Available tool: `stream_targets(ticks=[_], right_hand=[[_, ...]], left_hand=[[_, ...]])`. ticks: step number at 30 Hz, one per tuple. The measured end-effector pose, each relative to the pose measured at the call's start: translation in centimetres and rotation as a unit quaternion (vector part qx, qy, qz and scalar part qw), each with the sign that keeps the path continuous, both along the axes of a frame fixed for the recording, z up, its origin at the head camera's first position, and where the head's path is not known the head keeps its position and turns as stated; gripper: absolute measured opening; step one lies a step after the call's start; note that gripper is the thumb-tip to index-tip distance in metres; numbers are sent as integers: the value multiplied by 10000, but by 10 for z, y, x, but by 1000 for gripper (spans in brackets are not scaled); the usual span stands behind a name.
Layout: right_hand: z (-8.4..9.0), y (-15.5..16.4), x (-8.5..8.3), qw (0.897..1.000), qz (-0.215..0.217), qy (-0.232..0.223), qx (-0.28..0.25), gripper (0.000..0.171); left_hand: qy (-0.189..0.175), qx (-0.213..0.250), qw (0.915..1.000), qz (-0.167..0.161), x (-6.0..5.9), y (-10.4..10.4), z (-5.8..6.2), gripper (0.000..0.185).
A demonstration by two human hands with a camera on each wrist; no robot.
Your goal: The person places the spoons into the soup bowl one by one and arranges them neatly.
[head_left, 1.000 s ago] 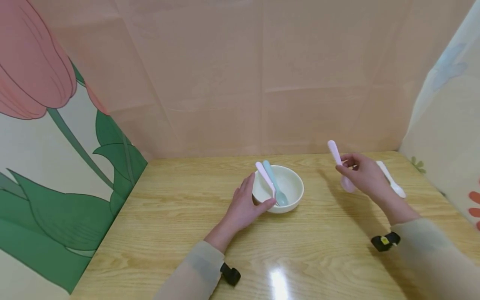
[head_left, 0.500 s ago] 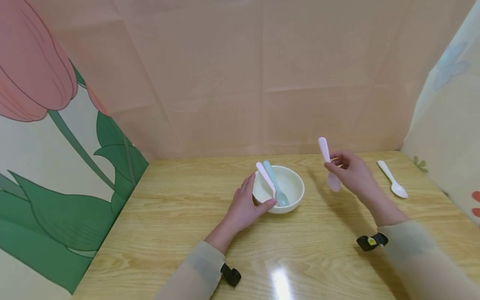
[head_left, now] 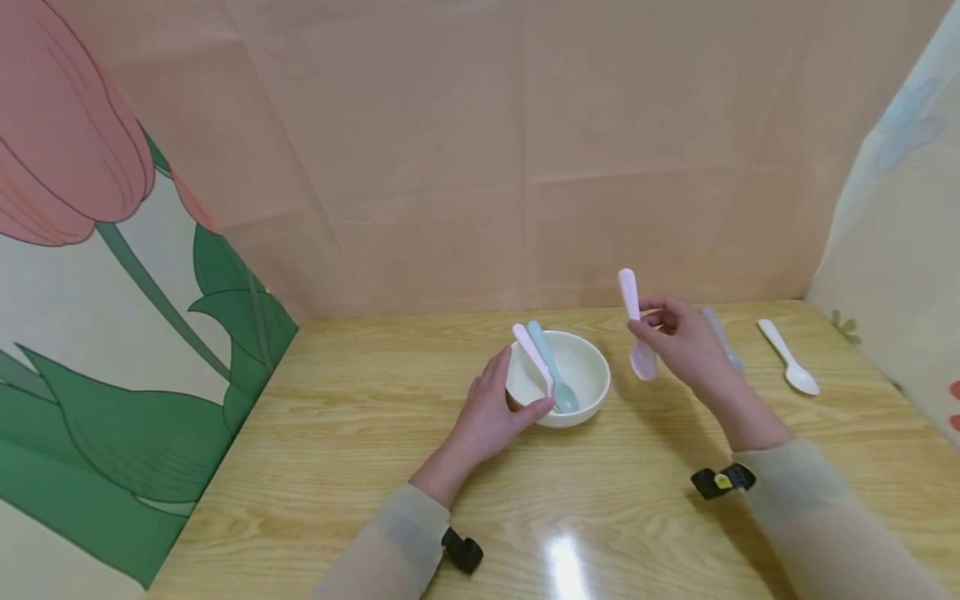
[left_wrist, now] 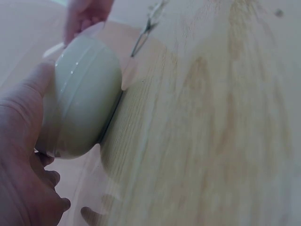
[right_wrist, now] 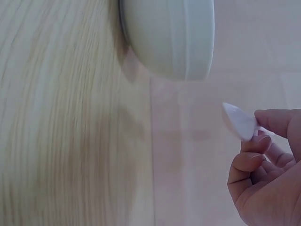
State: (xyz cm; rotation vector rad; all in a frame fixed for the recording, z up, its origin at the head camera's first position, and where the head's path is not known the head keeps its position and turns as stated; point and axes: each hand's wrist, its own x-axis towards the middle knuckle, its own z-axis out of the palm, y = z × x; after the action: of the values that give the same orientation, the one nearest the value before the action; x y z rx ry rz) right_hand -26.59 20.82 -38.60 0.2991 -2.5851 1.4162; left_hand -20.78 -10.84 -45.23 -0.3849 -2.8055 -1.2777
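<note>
The tabletop (head_left: 315, 467) is pale wood with a strong lengthwise grain and a glossy finish; a bright patch of reflected light sits near its near edge, between the two forearms. Both arms wear thin beige sleeves (head_left: 390, 542), and a small black band (head_left: 461, 550) shows at the left wrist, another black band with a yellow spot (head_left: 722, 481) at the right.

A little farther in, the left hand (head_left: 487, 412) cups the left side of a white bowl (head_left: 581, 367), thumb curled against its near wall and fingers round its far-left side; the left wrist view shows palm and thumb pressed to the bowl's rounded outside. Inside the bowl lean two spoons, a pink one (head_left: 531, 357) and a light blue one (head_left: 551, 367), their handles sticking out over the left rim.

Just right of the bowl, the right hand (head_left: 686, 346) is raised off the wood and pinches a pink spoon (head_left: 636, 333) between thumb and fingertips, handle pointing up, scoop down. The right wrist view shows the fingers curled with the spoon's pale scoop poking out, the bowl close beside it.

Behind that hand a greyish spoon (head_left: 723, 340) lies on the tabletop, and farther right a white spoon (head_left: 787, 368) lies flat near the right edge.

Past the far edge rises a plain peach backdrop (head_left: 525, 150) with fold creases. The left wall (head_left: 97, 250) carries a large painted pink tulip with green leaves; the right wall (head_left: 892, 217) is cream with faint flower prints.
</note>
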Motion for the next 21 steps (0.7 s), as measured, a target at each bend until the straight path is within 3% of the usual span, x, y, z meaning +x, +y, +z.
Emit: stream_targets(ticks=[21], right_hand=[[4,-34,3,9981,454,-317,-279,58]], left_hand=[[-44,9,10000,53,1,1,1,115]])
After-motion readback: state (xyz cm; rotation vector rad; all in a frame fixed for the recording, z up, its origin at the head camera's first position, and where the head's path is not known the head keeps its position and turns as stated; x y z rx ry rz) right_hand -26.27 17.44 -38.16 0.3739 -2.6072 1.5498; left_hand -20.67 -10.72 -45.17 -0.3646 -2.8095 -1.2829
